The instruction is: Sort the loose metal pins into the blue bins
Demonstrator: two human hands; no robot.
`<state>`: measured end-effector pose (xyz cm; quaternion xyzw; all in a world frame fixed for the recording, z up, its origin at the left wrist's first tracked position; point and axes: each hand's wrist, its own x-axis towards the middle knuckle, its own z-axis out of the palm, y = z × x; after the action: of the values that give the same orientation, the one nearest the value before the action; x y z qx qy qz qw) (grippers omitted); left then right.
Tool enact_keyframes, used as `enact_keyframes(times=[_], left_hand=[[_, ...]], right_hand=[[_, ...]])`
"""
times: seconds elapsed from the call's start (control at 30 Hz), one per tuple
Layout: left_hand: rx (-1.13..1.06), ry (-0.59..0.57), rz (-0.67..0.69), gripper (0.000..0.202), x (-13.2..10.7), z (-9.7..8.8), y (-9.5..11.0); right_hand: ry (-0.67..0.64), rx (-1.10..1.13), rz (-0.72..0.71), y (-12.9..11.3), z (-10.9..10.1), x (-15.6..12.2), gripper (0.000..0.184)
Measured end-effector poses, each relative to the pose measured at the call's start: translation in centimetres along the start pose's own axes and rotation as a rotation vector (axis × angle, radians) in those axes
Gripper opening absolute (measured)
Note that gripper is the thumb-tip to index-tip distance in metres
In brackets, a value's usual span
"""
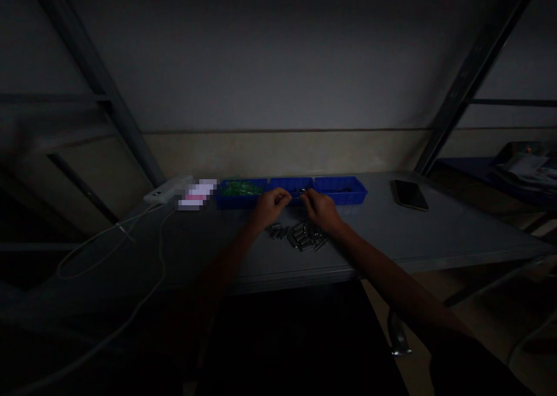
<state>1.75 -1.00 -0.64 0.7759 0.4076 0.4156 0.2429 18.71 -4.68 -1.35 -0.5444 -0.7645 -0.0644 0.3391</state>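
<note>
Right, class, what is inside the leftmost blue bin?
Green material, too dim to identify, lies in the leftmost blue bin. It hides whatever is underneath.

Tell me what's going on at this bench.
A person's left hand and right hand are close together in front of the middle blue bin. The picture is too dark to tell what small thing, if any, they hold. Loose metal pieces lie heaped on the grey table, nearer the person. The left blue bin holds green material; a dark phone-like device lies off to the right.
</note>
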Motion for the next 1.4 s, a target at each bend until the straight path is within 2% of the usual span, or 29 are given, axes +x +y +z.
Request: enact_keyframes(times=[0.17,0.3,0.47,0.6,0.77,1.0,1.17,1.4], left_hand=[[0.117,0.026,0.009,0.024,-0.02,-0.06,0.28],[0.174,0.025,0.032,0.03,-0.06,0.04,0.26],[0.153,0.051,0.119,0.022,-0.26,0.17,0.23],[0.143,0.028,0.199,0.02,-0.36,0.02,0.3],[0.171,0.021,0.185,0.027,-0.38,-0.2,0.35],[0.068,-0.012,0.156,0.021,-0.42,0.1,0.13],[0.107,-0.017,0.159,0.022,-0.4,-0.08,0.26],[0.18,-0.005,0.186,0.028,-0.59,-0.47,1.02]], right_hand=[[0.005,0.098,-0.061,-0.13,-0.17,-0.14,0.017],[0.013,0.063,-0.094,-0.14,-0.08,-0.11,0.014],[0.022,-0.022,-0.016,0.04,-0.02,0.1,0.025],[0.03,0.045,-0.013,0.21,-0.27,0.11,0.024],[0.047,0.151,-0.084,0.16,-0.55,0.01,0.019],[0.049,0.139,-0.082,0.68,-0.32,0.2,0.029],[0.03,0.199,-0.082,0.2,-0.41,0.16,0.02],[0.075,0.183,-0.115,0.4,-0.38,0.28,0.025]])
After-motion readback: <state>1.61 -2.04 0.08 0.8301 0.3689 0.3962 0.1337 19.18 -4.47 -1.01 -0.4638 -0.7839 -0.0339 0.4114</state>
